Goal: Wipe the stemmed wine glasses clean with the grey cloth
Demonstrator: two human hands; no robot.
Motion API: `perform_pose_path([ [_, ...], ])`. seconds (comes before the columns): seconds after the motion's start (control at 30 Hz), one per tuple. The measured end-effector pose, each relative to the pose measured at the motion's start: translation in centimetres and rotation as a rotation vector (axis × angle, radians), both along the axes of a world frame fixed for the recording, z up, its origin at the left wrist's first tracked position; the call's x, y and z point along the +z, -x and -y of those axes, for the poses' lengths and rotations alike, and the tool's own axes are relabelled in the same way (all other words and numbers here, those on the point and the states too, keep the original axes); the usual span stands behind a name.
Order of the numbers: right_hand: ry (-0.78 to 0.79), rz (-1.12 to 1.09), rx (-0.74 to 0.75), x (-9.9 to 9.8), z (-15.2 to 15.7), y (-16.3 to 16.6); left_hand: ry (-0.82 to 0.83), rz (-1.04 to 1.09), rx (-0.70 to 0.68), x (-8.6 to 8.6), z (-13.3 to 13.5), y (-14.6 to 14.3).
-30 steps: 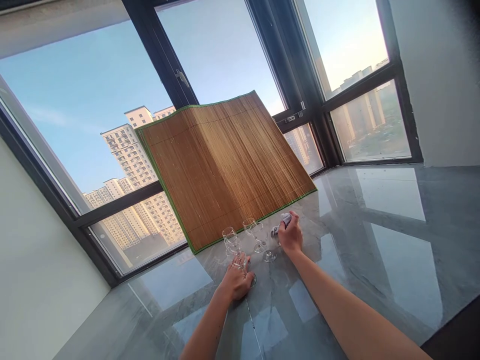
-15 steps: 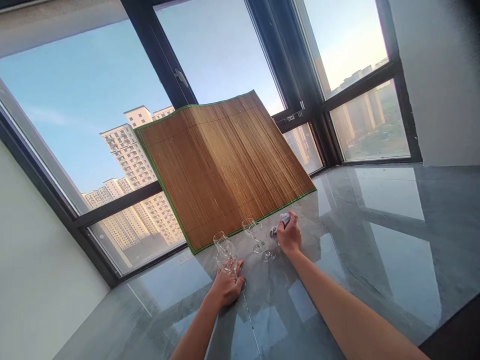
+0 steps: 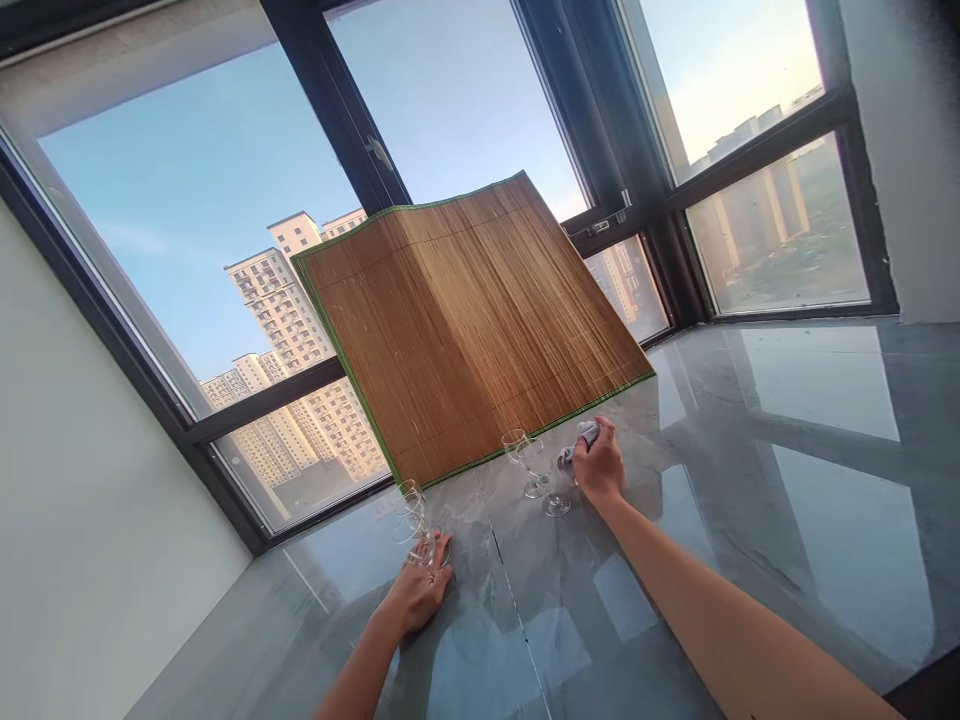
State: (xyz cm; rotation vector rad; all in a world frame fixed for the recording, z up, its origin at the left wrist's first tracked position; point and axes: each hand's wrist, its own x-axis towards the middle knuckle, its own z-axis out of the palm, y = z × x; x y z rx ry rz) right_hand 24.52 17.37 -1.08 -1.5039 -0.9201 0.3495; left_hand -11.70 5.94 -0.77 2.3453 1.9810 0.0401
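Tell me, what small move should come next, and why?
Perhaps ease the left hand gently off the stemmed glasses at its fingers: they seem to stand on the marbled surface, apart from the other two glasses. The right hand could stay put, since it holds a bunched cloth.

Near the back edge of the counter (image 3: 487, 620), before the windows (image 3: 187, 200), stands a mat (image 3: 480, 330), its lower right corner short of the counter's far corner where the windows meet. Before the mat's lower left corner is a cluster of wine glasses (image 3: 411, 517), with the left hand (image 3: 414, 592) at their near side. Well to their right, two more glasses (image 3: 556, 507) stand before the mat's lower edge, just left of the cloth (image 3: 589, 432) in the right hand (image 3: 602, 468).
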Motion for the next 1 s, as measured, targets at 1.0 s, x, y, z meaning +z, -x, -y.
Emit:
perform_pose_path([
  [1.0, -0.021, 0.036, -0.010, -0.1, 0.1, 0.2, 0.026, 0.074, 0.006, 1.0, 6.7, 5.3],
])
